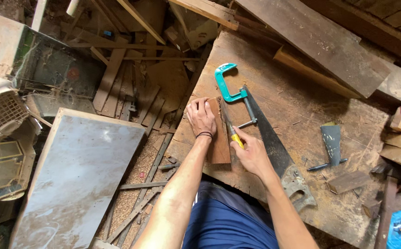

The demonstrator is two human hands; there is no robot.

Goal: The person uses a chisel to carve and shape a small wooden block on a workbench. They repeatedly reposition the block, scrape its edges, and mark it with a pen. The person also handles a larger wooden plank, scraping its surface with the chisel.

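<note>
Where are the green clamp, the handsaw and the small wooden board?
green clamp (225,86), head view, on its curved frame.
handsaw (268,138), head view, on the dark blade.
small wooden board (220,148), head view, on its bare lower part.

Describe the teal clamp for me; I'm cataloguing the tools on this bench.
The teal metal C-clamp lies flat on the worn wooden workbench, its curved frame opening toward the far edge. A grey threaded screw with a thin crossbar runs from it toward the person. It rests against the handsaw's dark blade, just beyond the brown wooden piece.
</note>
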